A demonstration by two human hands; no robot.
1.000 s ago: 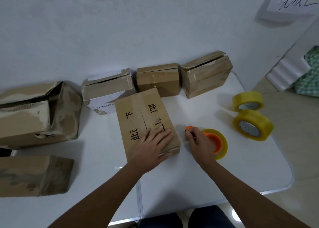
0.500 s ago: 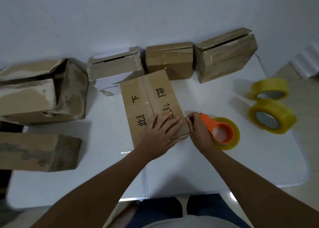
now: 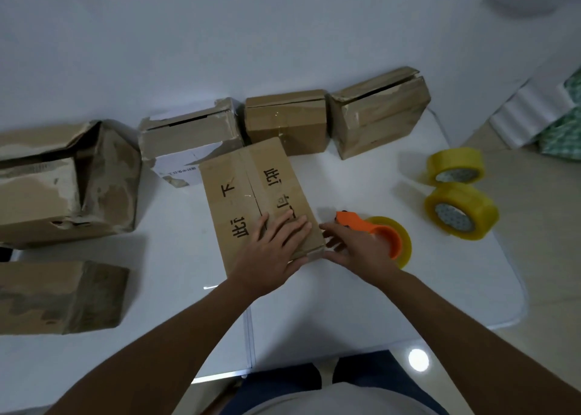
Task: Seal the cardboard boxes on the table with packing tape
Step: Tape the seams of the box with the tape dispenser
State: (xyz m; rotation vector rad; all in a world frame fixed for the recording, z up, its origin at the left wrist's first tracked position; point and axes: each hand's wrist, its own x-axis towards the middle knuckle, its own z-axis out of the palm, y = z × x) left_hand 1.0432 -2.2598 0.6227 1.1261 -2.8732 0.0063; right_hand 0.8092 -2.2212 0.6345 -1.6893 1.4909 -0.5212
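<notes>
Barely moved, left hand (image 3: 273,251) stays flat on box (image 3: 251,188); right hand (image 3: 352,248) keeps gripping tape dispenser (image 3: 377,235).

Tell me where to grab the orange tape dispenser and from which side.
Probably grip the orange tape dispenser round its curved handle, coming from above on the near side: it lies flat on the table, tape roll at the right end.

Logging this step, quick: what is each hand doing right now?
Left hand: open, fingers flat on the printed brown cardboard box.
Right hand: fingers at the box's corner, beside the orange tape dispenser; grip cannot be told.
</notes>
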